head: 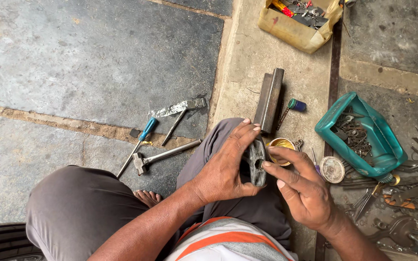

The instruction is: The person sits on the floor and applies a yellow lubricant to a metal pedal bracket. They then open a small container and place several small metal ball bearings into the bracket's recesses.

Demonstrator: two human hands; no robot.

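Note:
My left hand (226,166) grips a small dark grey metal part (257,162), held upright above my knee. The fingers of my right hand (301,186) touch the same part from the right side. Just behind the part sits a small round tin with a yellowish inside (279,144). A dark steel bar (270,99) lies on the concrete beyond my left fingertips.
On the floor to the left lie a hammer (163,155), a blue-handled screwdriver (139,143) and a flat file (177,108). A teal plastic tub (380,137) holds metal bits; loose tools (402,208) spread at right. A yellowish box (298,21) of tools stands at the top.

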